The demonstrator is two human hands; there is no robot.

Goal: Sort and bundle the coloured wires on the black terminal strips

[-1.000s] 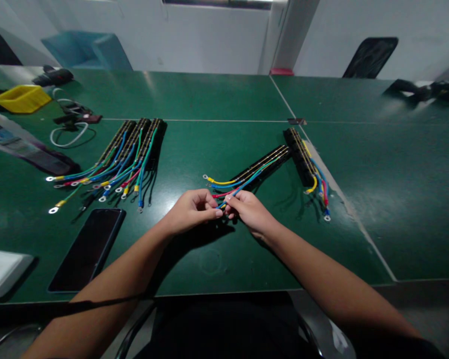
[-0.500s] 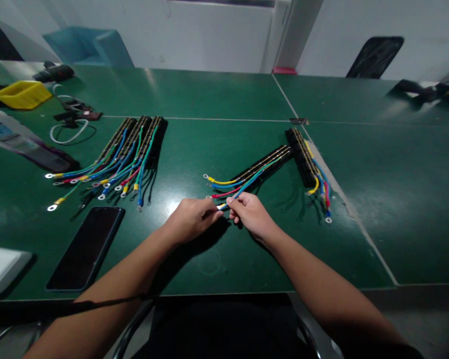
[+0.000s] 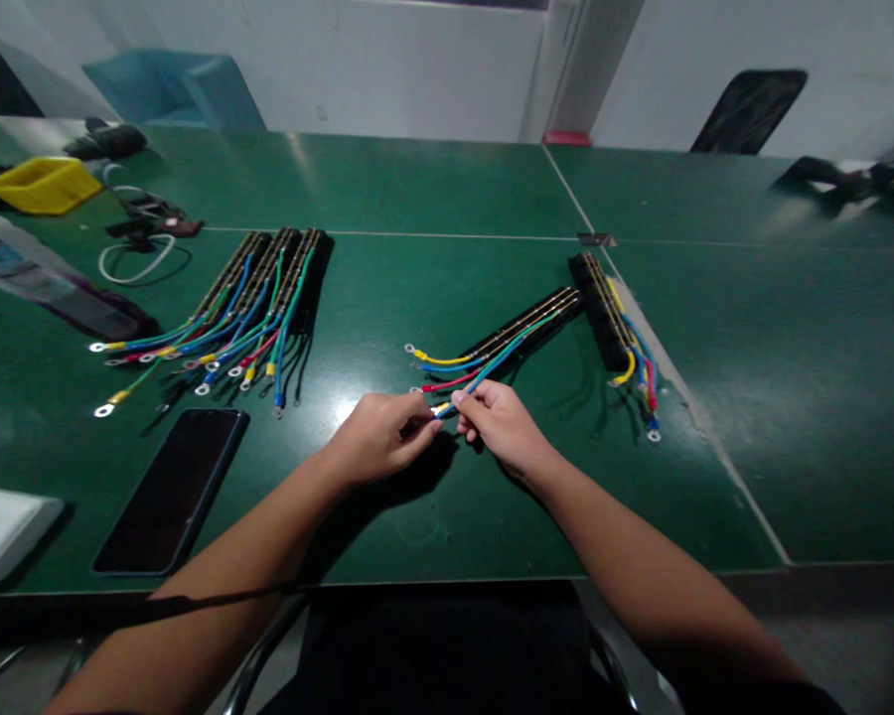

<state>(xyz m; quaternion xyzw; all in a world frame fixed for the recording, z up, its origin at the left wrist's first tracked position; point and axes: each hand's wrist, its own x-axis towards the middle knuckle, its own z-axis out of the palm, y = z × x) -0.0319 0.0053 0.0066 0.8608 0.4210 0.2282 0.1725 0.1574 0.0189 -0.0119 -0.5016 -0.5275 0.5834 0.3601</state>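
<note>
A black terminal strip (image 3: pixel 525 323) lies slanted on the table before me, with coloured wires running out of its near end. Its blue wire (image 3: pixel 496 363) passes between both of my hands, close beside a green one. My left hand (image 3: pixel 383 432) is closed in a pinch at the wire's near end, and the fingers hide the tip. Just to the right, my right hand (image 3: pixel 505 429) pinches the same wire a little further up. A yellow wire (image 3: pixel 443 361) and a red wire (image 3: pixel 451 383) with ring terminals lie loose beyond my fingers.
Another wired strip (image 3: pixel 602 313) lies to the right. Three wired strips (image 3: pixel 279 273) sit side by side at left. Nearer are a phone (image 3: pixel 171 494) and a white box (image 3: pixel 7 531). A bottle (image 3: pixel 52 278), a yellow bin (image 3: pixel 43 186) and a cable (image 3: pixel 138 268) stand further left.
Almost nothing differs. Both hands keep their pinch on the wire in the same place, and the view has shifted very slightly.
</note>
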